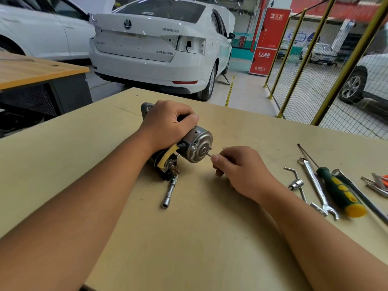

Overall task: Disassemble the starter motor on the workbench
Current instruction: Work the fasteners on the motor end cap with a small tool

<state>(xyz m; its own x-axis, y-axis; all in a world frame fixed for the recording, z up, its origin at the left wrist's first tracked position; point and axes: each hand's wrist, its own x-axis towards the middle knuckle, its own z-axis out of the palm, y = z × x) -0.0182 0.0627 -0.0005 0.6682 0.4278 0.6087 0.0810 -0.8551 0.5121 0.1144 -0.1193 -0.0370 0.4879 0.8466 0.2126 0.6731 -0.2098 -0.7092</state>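
Silver end cap facing us, the starter motor (189, 143) lies on the bench (210, 238), left hand (168, 122) in a clenched grip around its body; right hand (237, 166) pinches a thin bolt (208, 154) sticking out of the cap.

Two forearms in view, both bare from the frame edge down to the wrist; no sleeve edge visible. Left hand (168, 124) bare: no glove, ring, or wrist strap on the side facing the camera. Right hand (237, 169) likewise bare, no glove or band. Fingernails short, uncoated; thumbnail visible on each hand. No markings or tape on either arm.
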